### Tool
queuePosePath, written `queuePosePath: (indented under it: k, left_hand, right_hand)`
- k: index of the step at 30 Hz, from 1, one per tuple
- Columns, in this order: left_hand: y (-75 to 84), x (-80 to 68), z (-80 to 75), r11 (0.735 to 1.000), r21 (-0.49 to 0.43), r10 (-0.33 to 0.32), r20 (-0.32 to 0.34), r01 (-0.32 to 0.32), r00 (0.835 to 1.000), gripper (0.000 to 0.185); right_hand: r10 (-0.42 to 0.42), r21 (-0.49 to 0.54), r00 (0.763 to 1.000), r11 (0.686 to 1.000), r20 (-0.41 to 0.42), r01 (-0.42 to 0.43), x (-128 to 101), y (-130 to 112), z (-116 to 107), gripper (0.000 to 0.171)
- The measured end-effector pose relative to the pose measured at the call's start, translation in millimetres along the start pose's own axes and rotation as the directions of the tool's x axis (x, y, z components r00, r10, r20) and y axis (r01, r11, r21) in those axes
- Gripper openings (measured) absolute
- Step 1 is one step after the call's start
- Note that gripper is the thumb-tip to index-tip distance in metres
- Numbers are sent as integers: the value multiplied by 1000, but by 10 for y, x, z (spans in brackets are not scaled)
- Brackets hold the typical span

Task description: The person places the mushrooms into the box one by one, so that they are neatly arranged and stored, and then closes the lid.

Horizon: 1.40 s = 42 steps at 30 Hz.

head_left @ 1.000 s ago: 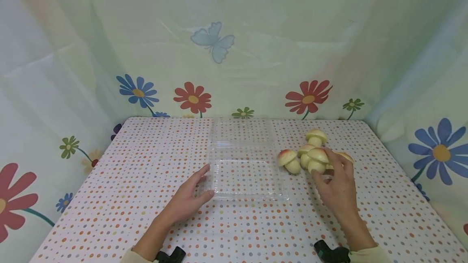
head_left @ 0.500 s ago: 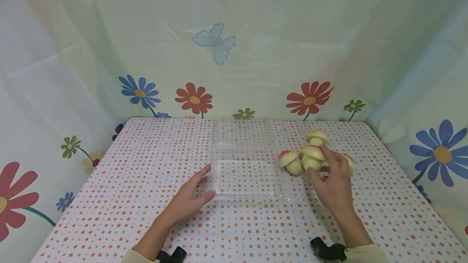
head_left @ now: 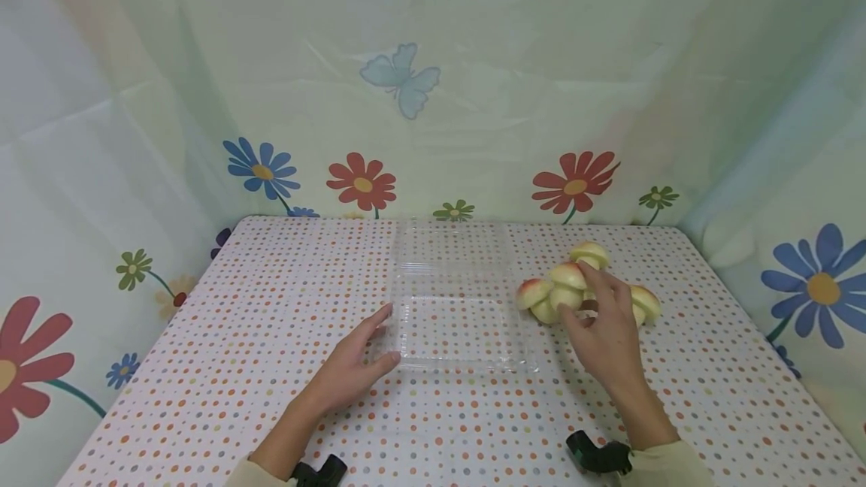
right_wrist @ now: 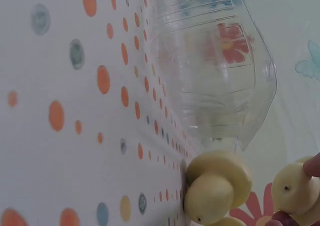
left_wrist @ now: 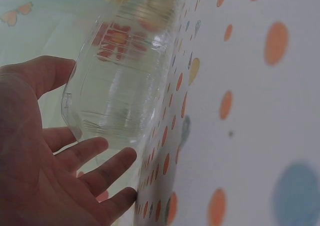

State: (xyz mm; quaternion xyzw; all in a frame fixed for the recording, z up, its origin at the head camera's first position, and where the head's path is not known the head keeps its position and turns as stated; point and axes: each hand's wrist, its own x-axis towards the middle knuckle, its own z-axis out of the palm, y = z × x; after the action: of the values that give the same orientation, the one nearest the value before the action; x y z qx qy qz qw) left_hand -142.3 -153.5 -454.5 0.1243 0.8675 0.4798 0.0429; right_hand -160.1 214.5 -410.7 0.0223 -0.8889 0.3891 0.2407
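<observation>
A clear plastic clamshell box (head_left: 467, 364) stands mid-table, its lid (head_left: 452, 245) folded back toward the wall. My left hand (head_left: 345, 373) is at the box's left side, fingers spread, with thumb and fingertips touching the rim (left_wrist: 70, 98). Right of the box, my right hand (head_left: 609, 340) pinches a toy mushroom (head_left: 565, 291) with a pale stem and a red-tinged cap; the right wrist view shows this mushroom (right_wrist: 295, 191) raised off the table. Close by it lies another mushroom (head_left: 531, 297), seen large in the right wrist view.
Behind my right hand sits a mushroom (head_left: 590, 254), and one more (head_left: 645, 303) lies to its right, partly covered by the hand. A dotted cloth covers the table (head_left: 203, 367). A flowered curtain (head_left: 473, 111) hangs behind and at both sides.
My right hand has lifted a mushroom out of the cluster and moved it left and slightly back, toward the box. The left hand has stayed at the box's left side.
</observation>
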Motion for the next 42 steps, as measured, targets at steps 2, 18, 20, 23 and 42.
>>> queuePosePath:
  k: [2,18,20,23,42]
  left_hand:
    - [1,-3,-2,1000,3,5,1,-5,1000,76]
    - [0,18,-4,1000,-13,12,5,-12,1000,77]
    - [3,18,-2,1000,-10,6,6,-6,1000,77]
    - [6,18,3,1000,-6,-2,10,2,1000,77]
    - [-25,8,-3,1000,-10,5,14,-5,1000,77]
  right_hand:
    - [-11,-2,1000,1000,3,11,14,-14,12,69]
    - [-75,40,997,996,2,75,55,-70,122,67]
    - [-82,38,997,996,5,82,67,-81,135,67]
    - [-78,35,997,996,9,78,73,-99,159,66]
    - [-125,62,990,991,58,122,106,-239,342,66]
